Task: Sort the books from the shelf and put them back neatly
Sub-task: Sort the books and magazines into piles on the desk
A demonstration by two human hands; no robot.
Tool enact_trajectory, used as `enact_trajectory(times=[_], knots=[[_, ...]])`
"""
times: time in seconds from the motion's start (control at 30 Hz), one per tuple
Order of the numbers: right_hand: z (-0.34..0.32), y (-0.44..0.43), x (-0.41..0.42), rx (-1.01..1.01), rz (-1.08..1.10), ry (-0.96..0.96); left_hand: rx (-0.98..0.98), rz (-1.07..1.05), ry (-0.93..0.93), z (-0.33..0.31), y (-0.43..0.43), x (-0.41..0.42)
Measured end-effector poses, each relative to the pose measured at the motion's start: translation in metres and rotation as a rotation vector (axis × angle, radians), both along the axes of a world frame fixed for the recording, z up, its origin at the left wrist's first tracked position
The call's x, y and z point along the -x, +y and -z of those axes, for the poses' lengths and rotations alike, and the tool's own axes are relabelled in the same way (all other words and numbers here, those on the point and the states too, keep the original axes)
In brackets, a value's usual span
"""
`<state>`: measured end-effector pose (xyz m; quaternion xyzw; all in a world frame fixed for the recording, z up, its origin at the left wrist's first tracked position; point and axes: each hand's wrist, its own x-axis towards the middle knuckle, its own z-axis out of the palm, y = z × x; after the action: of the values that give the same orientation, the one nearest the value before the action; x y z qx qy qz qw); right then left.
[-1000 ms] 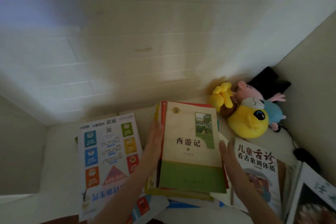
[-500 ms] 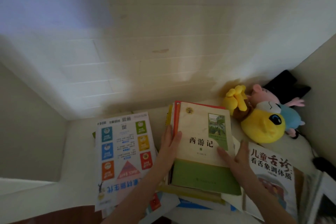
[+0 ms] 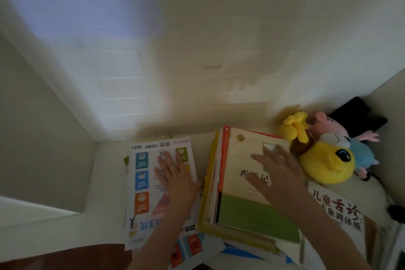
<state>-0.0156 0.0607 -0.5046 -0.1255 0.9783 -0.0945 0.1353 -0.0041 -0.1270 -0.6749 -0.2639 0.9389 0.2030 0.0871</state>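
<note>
All fingers (image 3: 164, 160) spread flat | left hand (image 3: 175, 180) on white workbook (image 3: 142, 182) | right hand (image 3: 278, 173) on book stack (image 3: 241, 210) | plush toys (image 3: 324, 160) beside

Stack of books (image 3: 211, 184) at centre, lying flat, left edges ragged (yellow, orange, red covers stepping out). Top book (image 3: 245, 210): cream cover, green band at near end, black title. Just left of stack: white workbook (image 3: 142, 184), flat, back cover up, barcodes, coloured squares. Right of stack: white book (image 3: 344, 217), flat, bold black-and-orange title.
</note>
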Motion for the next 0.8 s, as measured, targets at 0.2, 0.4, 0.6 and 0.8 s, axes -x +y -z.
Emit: enact_trajectory(times=[0.2, 0.4, 0.6, 0.8], knots=[[0.019, -0.037, -0.014, 0.356, -0.019, -0.063, 0.063, 0.028, -0.129, -0.013, 0.001, 0.008], [0.043, -0.077, -0.017, 0.489, -0.027, -0.222, -0.011, 0.043, -0.04, -0.008, -0.031, 0.003], [0.084, -0.126, -0.005, 0.576, 0.179, -0.652, -0.142, 0.06, 0.064, 0.005, -0.048, -0.009], [0.127, -0.149, 0.015, 0.489, 0.381, -0.699, -0.545, -0.025, 0.212, 0.002, -0.074, -0.014]])
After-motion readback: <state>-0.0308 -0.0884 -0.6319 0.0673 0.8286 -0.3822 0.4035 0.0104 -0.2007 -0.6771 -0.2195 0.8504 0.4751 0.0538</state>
